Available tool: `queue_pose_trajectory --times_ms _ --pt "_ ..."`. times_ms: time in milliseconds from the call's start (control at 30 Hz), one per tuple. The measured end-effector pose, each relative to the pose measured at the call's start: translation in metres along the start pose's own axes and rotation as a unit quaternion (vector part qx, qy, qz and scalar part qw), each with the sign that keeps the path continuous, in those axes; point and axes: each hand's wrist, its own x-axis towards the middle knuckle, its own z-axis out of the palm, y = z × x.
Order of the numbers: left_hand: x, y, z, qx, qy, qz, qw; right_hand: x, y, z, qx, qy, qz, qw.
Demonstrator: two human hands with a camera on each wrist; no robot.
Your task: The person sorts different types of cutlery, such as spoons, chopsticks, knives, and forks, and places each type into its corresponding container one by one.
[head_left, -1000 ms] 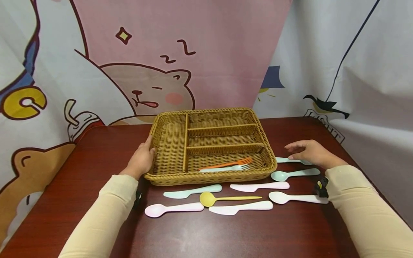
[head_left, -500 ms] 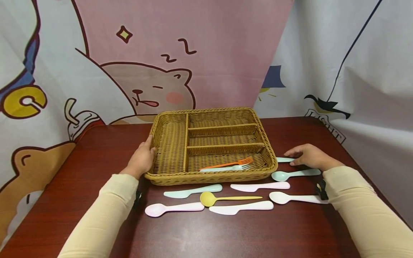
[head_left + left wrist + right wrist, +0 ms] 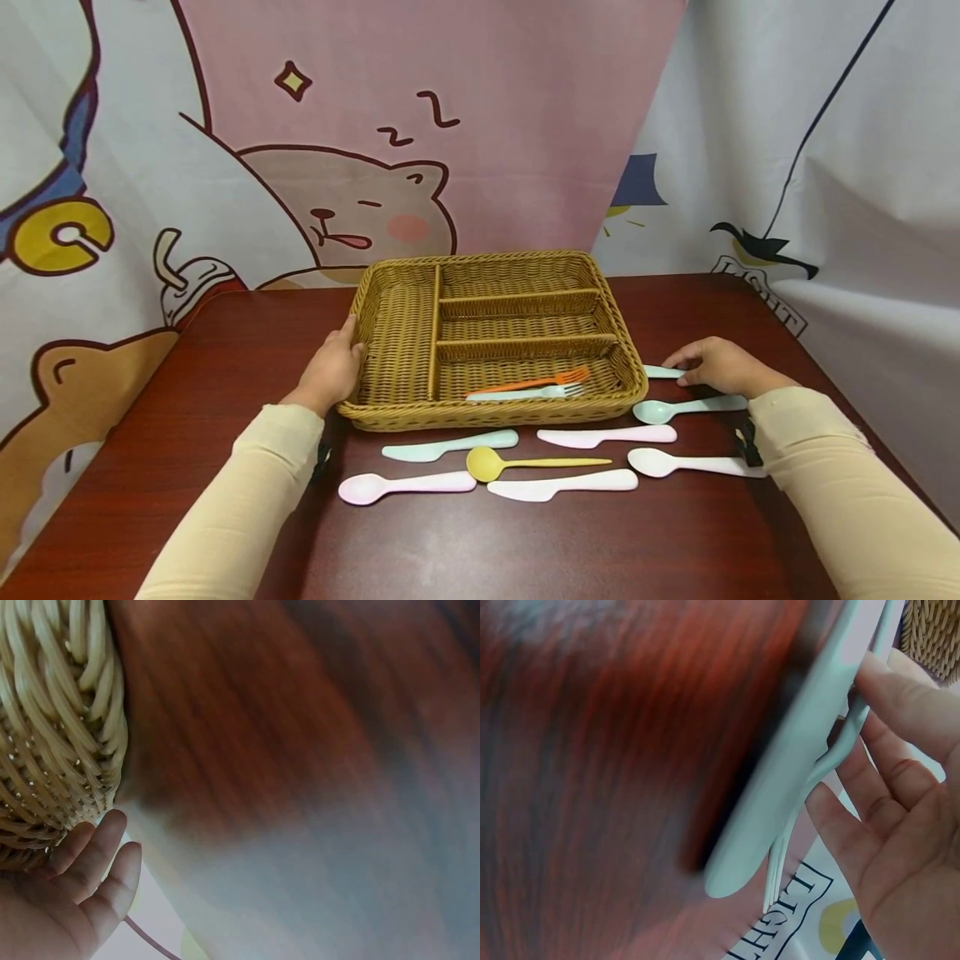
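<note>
My left hand (image 3: 330, 368) holds the left rim of a brown wicker basket (image 3: 495, 412); its fingers (image 3: 101, 859) lie against the outer wall. Inside the front compartment are an orange fork (image 3: 525, 384) and a mint fork (image 3: 517, 394). To the right of the basket, my right hand (image 3: 720, 365) pinches the handle of another mint fork (image 3: 662, 372) low at the table. The right wrist view shows this fork (image 3: 838, 754) between thumb and fingers, tines pointing down. A mint spoon (image 3: 780, 780) lies just in front of it.
In front of the basket lie a mint knife (image 3: 442, 447), a pink knife (image 3: 607, 435), a yellow spoon (image 3: 486, 464), a pink spoon (image 3: 363, 489), a white knife (image 3: 562, 485) and a white spoon (image 3: 652, 462). A printed curtain (image 3: 525, 125) hangs behind the table.
My right hand has come down onto the mint fork beside the basket and its fingers have closed on the handle. The left hand stays on the basket rim.
</note>
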Motion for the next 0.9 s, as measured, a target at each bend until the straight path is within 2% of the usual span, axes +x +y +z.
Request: queue_pose_trajectory --times_ms 167,500,667,900 --pt "0.0 0.0 0.0 -0.005 -0.001 0.001 1.0 0.0 -0.002 -0.001 -0.003 0.013 0.004 0.9999" --pt "0.0 -0.002 0.002 -0.007 -0.002 0.005 1.0 -0.003 -0.005 -0.008 0.024 0.098 0.015 0.9948" --pt "-0.001 -0.002 0.003 -0.006 0.001 0.006 1.0 -0.004 -0.013 -0.014 0.061 0.126 0.022 0.9898" --pt "-0.001 -0.001 0.001 -0.006 0.003 0.003 1.0 -0.003 -0.031 -0.025 0.061 0.157 0.005 0.9857"
